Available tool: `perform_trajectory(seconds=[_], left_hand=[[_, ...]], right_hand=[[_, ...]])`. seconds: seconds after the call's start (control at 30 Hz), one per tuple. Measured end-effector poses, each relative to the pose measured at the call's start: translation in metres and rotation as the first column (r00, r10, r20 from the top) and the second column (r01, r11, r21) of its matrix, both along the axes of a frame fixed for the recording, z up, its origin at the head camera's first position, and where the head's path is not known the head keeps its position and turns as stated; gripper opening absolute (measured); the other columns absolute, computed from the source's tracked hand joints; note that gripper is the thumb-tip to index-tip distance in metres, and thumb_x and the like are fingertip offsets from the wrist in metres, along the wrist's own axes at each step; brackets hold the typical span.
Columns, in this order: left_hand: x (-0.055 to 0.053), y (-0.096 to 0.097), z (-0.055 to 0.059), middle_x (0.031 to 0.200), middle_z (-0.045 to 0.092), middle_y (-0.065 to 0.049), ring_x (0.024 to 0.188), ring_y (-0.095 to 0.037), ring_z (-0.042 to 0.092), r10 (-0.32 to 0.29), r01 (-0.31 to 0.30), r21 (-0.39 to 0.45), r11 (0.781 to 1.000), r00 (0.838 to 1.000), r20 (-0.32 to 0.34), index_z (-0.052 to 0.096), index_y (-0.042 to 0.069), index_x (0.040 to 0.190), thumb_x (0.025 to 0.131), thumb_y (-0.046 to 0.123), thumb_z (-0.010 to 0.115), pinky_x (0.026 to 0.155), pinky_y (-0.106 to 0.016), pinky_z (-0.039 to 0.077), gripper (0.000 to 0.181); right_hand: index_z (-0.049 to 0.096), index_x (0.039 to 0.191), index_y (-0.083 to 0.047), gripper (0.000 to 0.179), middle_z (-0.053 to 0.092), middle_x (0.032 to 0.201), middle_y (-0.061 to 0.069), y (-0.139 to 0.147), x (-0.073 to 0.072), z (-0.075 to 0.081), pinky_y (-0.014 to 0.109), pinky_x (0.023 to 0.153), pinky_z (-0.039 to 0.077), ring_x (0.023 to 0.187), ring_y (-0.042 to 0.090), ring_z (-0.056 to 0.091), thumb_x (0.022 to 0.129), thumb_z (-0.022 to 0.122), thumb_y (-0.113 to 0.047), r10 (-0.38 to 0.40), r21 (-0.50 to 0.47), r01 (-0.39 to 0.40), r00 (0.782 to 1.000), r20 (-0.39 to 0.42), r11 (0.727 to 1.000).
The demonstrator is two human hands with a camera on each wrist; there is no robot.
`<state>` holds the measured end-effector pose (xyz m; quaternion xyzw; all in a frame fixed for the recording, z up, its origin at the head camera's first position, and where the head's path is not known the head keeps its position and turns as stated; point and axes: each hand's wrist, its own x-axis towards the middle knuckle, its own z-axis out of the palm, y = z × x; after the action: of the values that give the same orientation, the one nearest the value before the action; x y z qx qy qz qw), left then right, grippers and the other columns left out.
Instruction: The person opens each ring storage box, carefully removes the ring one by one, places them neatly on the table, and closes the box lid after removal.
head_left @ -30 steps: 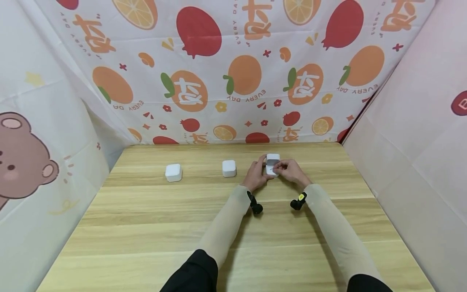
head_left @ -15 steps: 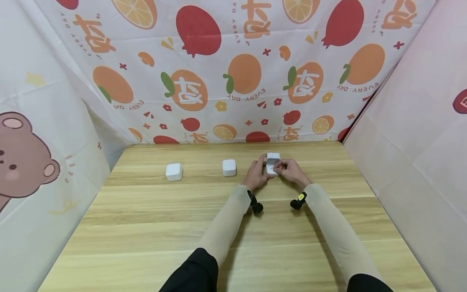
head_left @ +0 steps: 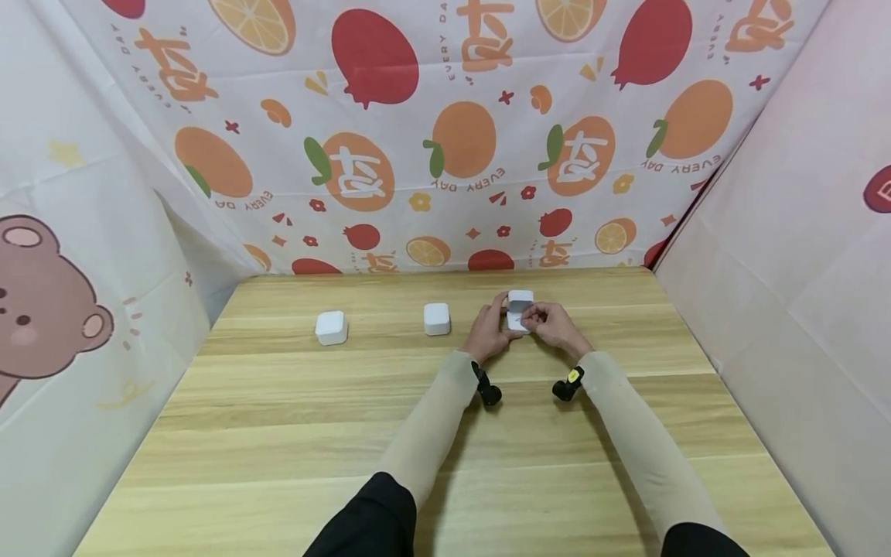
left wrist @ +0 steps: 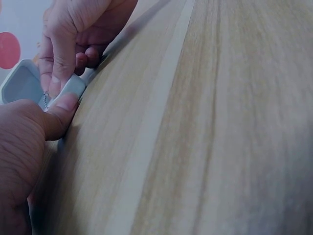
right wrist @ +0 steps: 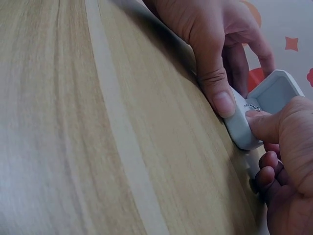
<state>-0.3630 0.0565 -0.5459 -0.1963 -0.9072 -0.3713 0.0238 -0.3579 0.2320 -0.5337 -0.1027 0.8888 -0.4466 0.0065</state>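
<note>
A small white ring box (head_left: 520,297) stands on the table with its lid raised. My left hand (head_left: 487,334) steadies the box, thumb along its front wall and fingers round its far side. My right hand (head_left: 554,326) reaches into the box from the right, thumb and forefinger together at the cushion. Between those fingertips shows a bit of a beaded silver ring (right wrist: 252,106), also visible in the left wrist view as a silver strip (left wrist: 46,100). The rest of the ring is hidden by fingers and box.
Two closed white boxes stand to the left on the wooden table (head_left: 313,433): one in the middle (head_left: 437,319), one farther left (head_left: 331,328). A fruit-printed cloth (head_left: 411,155) hangs behind the table, with pale cloth walls at both sides.
Hardly anything differs: both hands stay at the open box, and the right fingertips keep their place at the ring. The head view shifts very slightly.
</note>
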Motion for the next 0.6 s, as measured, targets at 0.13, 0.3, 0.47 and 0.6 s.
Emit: perform_trajectory(seconds=[0.13,0.3,0.47,0.6], left_hand=[[-0.0007,-0.0004,-0.0003,0.122,0.058,-0.005,0.112,-0.019,0.046,0.002,-0.002,0.003,1.000,1.000,0.000,0.019,0.027,0.142,0.074,0.032,0.073,0.100,-0.036,0.038,0.087],[-0.0017,0.0002,-0.0013,0.122,0.058,-0.005,0.112,-0.019,0.047,0.009,-0.009,-0.007,1.000,1.000,-0.011,0.019,0.026,0.142,0.074,0.032,0.073,0.099,-0.035,0.038,0.087],[-0.0016,0.0002,-0.0007,0.122,0.058,-0.003,0.112,-0.018,0.046,0.010,-0.010,-0.013,1.000,1.000,0.005,0.018,0.027,0.142,0.073,0.033,0.073,0.100,-0.034,0.038,0.088],[-0.0020,0.0003,-0.0005,0.122,0.059,-0.003,0.112,-0.018,0.046,0.007,-0.007,-0.014,1.000,1.000,0.008,0.019,0.027,0.142,0.073,0.033,0.073,0.100,-0.034,0.037,0.088]], right_hand=[[0.064,0.088,-0.008,0.007,0.057,0.080,0.007,-0.0007,0.0000,0.0002,0.019,0.059,0.038,0.069,0.014,0.047,0.084,0.062,-0.014,0.000,-0.013,0.000,1.000,0.004,1.000],[0.063,0.088,-0.008,0.010,0.057,0.079,0.007,-0.0003,0.0012,0.0014,0.020,0.059,0.039,0.069,0.014,0.047,0.084,0.063,-0.016,-0.012,-0.034,0.012,1.000,0.023,0.999],[0.063,0.089,-0.008,0.010,0.057,0.080,0.009,0.0003,0.0001,0.0007,0.022,0.061,0.039,0.071,0.016,0.048,0.084,0.063,-0.017,-0.015,-0.046,0.017,0.999,0.045,0.999],[0.064,0.089,-0.008,0.010,0.057,0.081,0.009,0.0009,-0.0011,-0.0008,0.022,0.062,0.039,0.071,0.016,0.048,0.084,0.063,-0.017,-0.016,-0.054,0.019,0.998,0.055,0.998]])
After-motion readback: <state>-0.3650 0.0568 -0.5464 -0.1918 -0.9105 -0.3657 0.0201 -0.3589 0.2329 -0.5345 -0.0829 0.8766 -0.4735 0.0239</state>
